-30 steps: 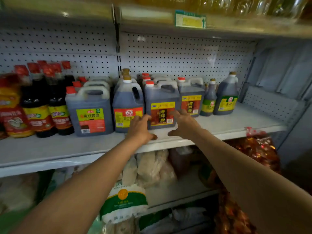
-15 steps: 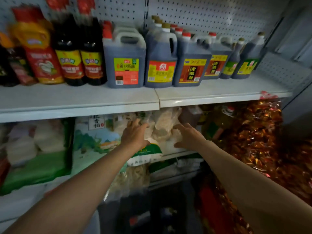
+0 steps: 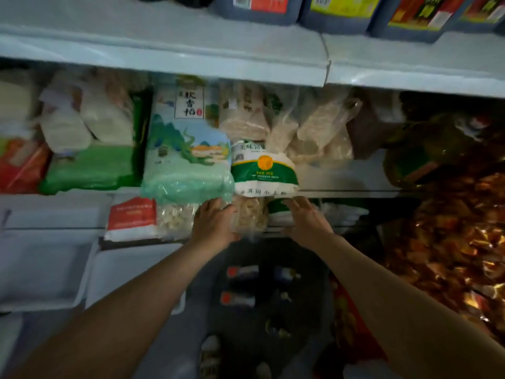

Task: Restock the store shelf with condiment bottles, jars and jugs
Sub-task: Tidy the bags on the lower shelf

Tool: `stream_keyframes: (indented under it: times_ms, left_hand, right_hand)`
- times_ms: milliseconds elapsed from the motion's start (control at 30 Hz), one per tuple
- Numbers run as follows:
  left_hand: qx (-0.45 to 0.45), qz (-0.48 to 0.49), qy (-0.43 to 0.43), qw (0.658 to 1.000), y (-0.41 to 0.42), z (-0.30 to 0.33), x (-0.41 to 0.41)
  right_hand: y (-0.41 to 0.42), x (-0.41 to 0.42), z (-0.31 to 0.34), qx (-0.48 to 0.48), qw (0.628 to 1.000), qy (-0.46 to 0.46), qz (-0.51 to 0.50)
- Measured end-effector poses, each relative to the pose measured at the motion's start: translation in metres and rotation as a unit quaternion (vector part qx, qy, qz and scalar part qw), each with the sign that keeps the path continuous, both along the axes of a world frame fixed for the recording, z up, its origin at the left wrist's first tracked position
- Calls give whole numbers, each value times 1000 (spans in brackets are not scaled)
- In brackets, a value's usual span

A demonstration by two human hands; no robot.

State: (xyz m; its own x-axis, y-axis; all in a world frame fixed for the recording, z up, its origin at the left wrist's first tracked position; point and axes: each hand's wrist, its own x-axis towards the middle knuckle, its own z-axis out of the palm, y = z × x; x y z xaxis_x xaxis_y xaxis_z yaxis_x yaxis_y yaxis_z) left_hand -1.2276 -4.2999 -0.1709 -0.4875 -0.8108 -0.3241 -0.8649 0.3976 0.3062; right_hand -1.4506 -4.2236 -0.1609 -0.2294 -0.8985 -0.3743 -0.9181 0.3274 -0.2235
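change: both hands drop from jug shelf (image 3: 164,54) toward dark crate of bottles (image 3: 241,272) | left hand (image 3: 214,225) open, empty; right hand (image 3: 307,224) open, empty | next: likely fetching another bottle

Viewpoint: your head camera, looking forward and steeply down along both forearms.
Facing: the shelf (image 3: 164,54) edge above your left hand (image 3: 214,225) and right hand (image 3: 307,222).
Nearness: close.

Four jugs (image 3: 257,8) on top — two hands (image 3: 214,225) below.
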Motion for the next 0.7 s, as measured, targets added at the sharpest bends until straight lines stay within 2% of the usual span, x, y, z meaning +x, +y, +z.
stream_keyframes:
  times_ms: [267,500,600,700]
  left_hand:
    - [134,55,-8,989,55,-168,28]
    - [233,126,29,964,107,-335,53]
    - [271,160,55,948,124,-400,60]
    - [306,202,89,926,138,-461,61]
  right_hand:
    - [63,23,-172,94,992,-81,-30]
    - [115,55,-337,95,981,-147,-80]
    - [135,69,-407,94,968,-189,-137]
    - [149,80,-472,84,937,-254,-224]
